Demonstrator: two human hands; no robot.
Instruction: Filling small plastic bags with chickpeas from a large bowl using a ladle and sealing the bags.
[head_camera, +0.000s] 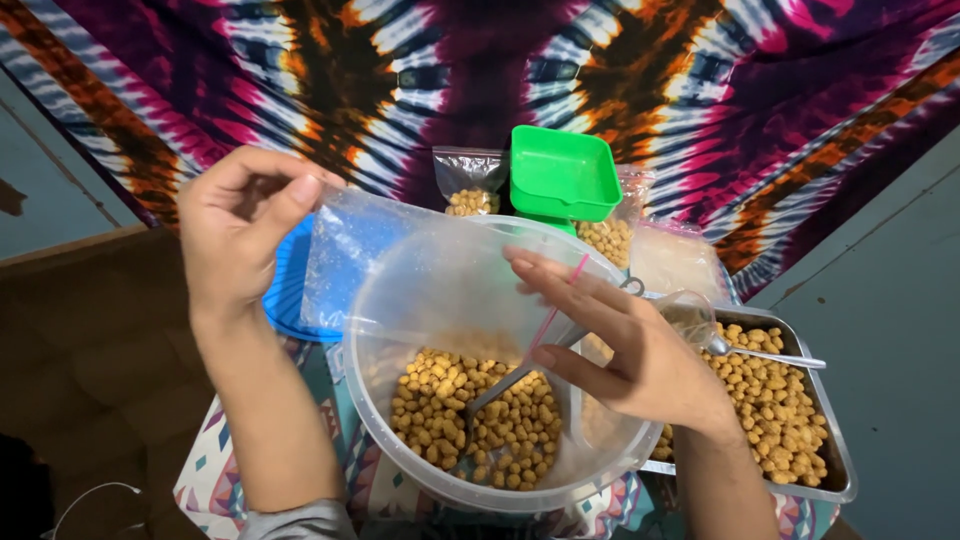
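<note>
Clear bag (350, 255) pinched by left hand (235, 225), right hand (625, 345) seemingly apart

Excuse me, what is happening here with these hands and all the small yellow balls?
A person is holding a clear plastic bag up with the left hand, above a big clear bowl partly filled with yellow snack balls. The right hand is over the bowl, fingers spread, with a thin pink band at the fingers. A spoon lies in the bowl. To the right is a metal tray with more balls, and behind are filled bags and a green scale.
</note>
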